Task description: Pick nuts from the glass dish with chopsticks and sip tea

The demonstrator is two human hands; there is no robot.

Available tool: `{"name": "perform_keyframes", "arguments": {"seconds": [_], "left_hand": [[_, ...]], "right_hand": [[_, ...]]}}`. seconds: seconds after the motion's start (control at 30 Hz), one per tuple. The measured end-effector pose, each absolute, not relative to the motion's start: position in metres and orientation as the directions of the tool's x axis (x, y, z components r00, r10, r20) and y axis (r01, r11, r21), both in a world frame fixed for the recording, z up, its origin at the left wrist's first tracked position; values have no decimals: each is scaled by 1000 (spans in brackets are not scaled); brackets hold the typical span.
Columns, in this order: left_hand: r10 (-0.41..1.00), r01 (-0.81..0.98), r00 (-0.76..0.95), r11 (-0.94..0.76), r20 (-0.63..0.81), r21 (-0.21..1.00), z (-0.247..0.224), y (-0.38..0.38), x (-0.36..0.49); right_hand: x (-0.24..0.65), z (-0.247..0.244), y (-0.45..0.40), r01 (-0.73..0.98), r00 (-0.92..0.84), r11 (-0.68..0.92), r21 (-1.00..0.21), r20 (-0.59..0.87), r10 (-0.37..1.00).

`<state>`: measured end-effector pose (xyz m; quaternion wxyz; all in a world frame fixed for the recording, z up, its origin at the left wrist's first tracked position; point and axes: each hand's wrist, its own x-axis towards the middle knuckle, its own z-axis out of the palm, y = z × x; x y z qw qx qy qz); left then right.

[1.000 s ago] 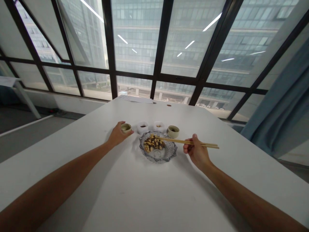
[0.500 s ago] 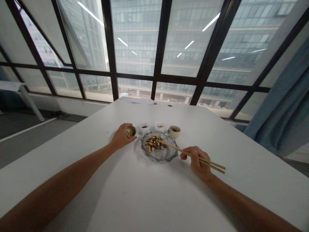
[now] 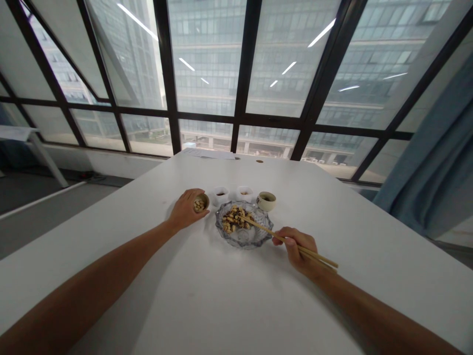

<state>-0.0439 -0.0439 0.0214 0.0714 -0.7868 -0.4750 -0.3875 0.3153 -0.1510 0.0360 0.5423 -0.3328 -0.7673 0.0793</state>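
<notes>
My left hand (image 3: 185, 209) is wrapped round a small cup (image 3: 206, 198) tilted toward me, with pale nut-like pieces (image 3: 198, 205) inside. In my right hand (image 3: 298, 246) is a pair of wooden chopsticks (image 3: 264, 228), their tips among the mixed nuts and seeds (image 3: 233, 218) in a scalloped clear glass plate (image 3: 258, 240). The mix is heaped on the plate's left and back part; whether the tips grip a piece I cannot tell. Behind the plate stand a white dish (image 3: 220, 197) with dark contents, another white dish (image 3: 244, 190) with a few pieces, and a cream cup (image 3: 266, 203).
Everything stands on a white table (image 3: 207, 301). White paper (image 3: 210, 154) lies at its far edge, near a small round brown spot (image 3: 259, 161). Large windows rise beyond it, and a blue curtain (image 3: 424, 172) hangs at the right.
My right hand has moved left with the chopsticks, their tips reaching deeper into the heap. The cup in my left hand has barely shifted.
</notes>
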Motion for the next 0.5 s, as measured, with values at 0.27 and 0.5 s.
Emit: {"name": "perform_keyframes", "arguments": {"seconds": [0.27, 0.5], "left_hand": [[692, 805, 260, -540, 674, 244, 22, -44, -44], [673, 817, 186, -511, 716, 268, 17, -41, -45]], "right_hand": [[316, 33, -151, 434, -175, 734, -521, 751, 637], [309, 29, -139, 93, 182, 516, -851, 524, 832]]}}
